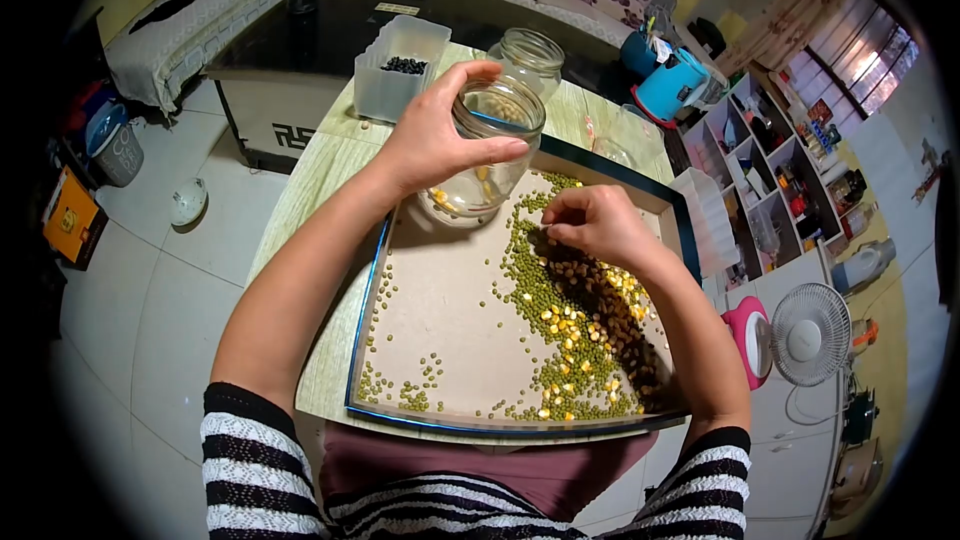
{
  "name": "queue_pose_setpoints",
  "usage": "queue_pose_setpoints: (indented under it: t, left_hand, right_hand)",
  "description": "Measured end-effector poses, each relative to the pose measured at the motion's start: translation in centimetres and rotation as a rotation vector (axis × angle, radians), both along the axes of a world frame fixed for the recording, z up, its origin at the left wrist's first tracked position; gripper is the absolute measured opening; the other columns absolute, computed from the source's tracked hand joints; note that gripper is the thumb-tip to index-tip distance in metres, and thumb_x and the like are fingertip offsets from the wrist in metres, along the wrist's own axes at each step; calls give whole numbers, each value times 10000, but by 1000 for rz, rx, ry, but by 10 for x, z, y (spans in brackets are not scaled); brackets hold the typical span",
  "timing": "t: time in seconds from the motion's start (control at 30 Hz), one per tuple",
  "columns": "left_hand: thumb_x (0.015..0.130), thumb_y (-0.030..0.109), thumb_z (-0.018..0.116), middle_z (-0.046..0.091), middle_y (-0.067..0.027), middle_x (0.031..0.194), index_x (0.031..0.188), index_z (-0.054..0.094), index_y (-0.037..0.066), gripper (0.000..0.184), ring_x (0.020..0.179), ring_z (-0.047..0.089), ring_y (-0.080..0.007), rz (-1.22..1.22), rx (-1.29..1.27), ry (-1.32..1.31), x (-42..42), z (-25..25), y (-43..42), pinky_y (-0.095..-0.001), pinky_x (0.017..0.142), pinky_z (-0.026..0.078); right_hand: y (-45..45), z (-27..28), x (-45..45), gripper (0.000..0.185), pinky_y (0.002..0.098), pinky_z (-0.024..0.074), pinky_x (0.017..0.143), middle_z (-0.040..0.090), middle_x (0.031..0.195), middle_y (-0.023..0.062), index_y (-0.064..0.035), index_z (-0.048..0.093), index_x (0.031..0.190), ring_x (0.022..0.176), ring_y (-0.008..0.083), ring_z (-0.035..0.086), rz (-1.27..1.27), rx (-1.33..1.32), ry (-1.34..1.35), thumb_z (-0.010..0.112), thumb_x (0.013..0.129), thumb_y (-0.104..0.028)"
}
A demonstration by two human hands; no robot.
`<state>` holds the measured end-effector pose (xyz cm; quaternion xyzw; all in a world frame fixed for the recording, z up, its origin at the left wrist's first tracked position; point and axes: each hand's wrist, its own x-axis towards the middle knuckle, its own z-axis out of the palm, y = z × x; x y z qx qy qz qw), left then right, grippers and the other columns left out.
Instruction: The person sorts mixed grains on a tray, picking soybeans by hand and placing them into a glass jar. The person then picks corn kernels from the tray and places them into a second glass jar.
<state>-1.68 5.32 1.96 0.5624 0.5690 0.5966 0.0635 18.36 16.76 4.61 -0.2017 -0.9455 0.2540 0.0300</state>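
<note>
My left hand (432,140) is wrapped around the upper part of a clear glass jar (500,168), which is tilted slightly over the shallow tray (450,325). A few yellow corn kernels (443,202) lie at the bottom of the jar. Over the tray's right half, my right hand (603,223) is closed in a pinch just above the piled grains; whatever is between its fingertips is too small to make out. Green mung beans (540,292) spread across the tray, mixed with corn kernels (572,328) and brownish beans (618,312) partly shaded by my right arm.
Behind the jar stands a second glass jar (532,52) holding pale beans. A translucent plastic container (380,90) with black beans is at the table's back left. Another clear container (703,220) sits beside the tray's right edge. A fan (805,338) stands further right.
</note>
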Motion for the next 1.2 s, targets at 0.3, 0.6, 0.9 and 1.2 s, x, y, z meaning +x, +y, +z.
queue_pose_setpoints:
  t: [0.3,0.6,0.9,1.2]
  left_hand:
    - [620,328,777,496,-118,1190,1214,435,21,751,1134,470,-210,-9,3,-2,0,0,0,-325,975,355]
    - [590,465,766,526,-159,1165,1204,451,21,820,1110,496,-260,36,21,28,1,1,0,-346,964,365]
    - [594,464,760,529,-157,1159,1202,454,22,812,1103,502,-259,19,46,14,0,-3,3,-343,966,364]
    - [615,347,773,491,-129,1205,1221,431,10,773,1147,462,-217,-19,-7,-1,1,3,-1,-333,986,344]
  right_hand:
    - [-4,50,-46,137,225,471,581,653,713,75,19,635,855,625,88,589,30,-67,617,641,772,-90]
    - [-3,32,-25,105,238,483,619,646,724,71,11,618,841,674,88,599,24,-12,514,628,757,-51]
    - [-8,-12,11,211,281,492,652,661,787,80,-33,642,914,706,164,628,85,-60,-137,682,711,-78]
    - [-7,-11,8,106,309,489,619,647,713,109,-32,645,808,637,206,620,134,79,-81,635,743,-116]
